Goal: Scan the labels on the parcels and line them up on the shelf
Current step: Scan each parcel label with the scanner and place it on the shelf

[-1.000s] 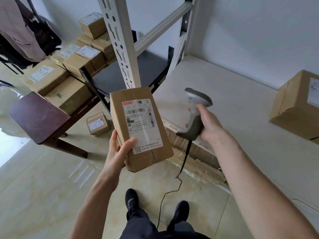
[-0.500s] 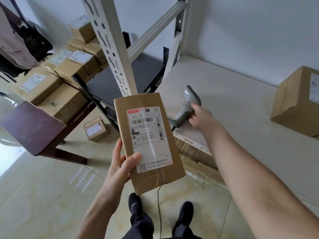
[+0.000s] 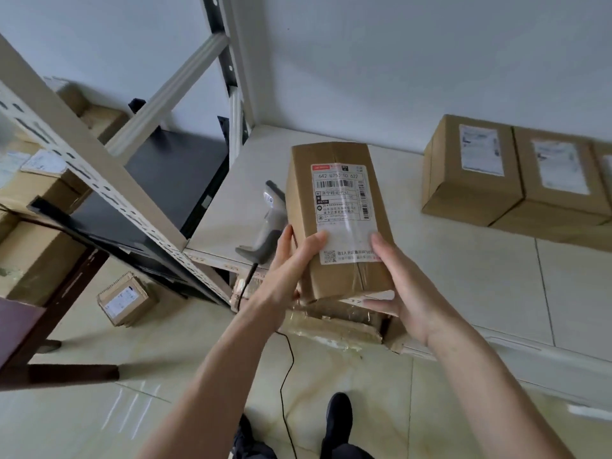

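Note:
I hold a tall brown parcel (image 3: 337, 207) with a white barcode label facing up, above the front edge of the pale shelf (image 3: 447, 260). My left hand (image 3: 284, 270) grips its lower left side, thumb on the label. My right hand (image 3: 400, 286) grips its lower right side, fingers under the bottom end. The grey barcode scanner (image 3: 270, 223) lies on the shelf just left of the parcel, its black cable (image 3: 288, 369) hanging to the floor. A row of labelled parcels (image 3: 516, 173) stands against the wall at the right of the shelf.
White perforated rack uprights (image 3: 99, 180) rise at left beside a black shelf board (image 3: 165, 180). More parcels (image 3: 33, 253) are piled at far left by a dark wooden table (image 3: 20, 329). A small parcel (image 3: 124, 299) lies on the tiled floor. Taped cardboard (image 3: 334, 319) sits under the shelf.
My right hand put the scanner down on the shelf and took hold of the parcel's right side. The parcel rose and moved right over the shelf edge. The view swung right.

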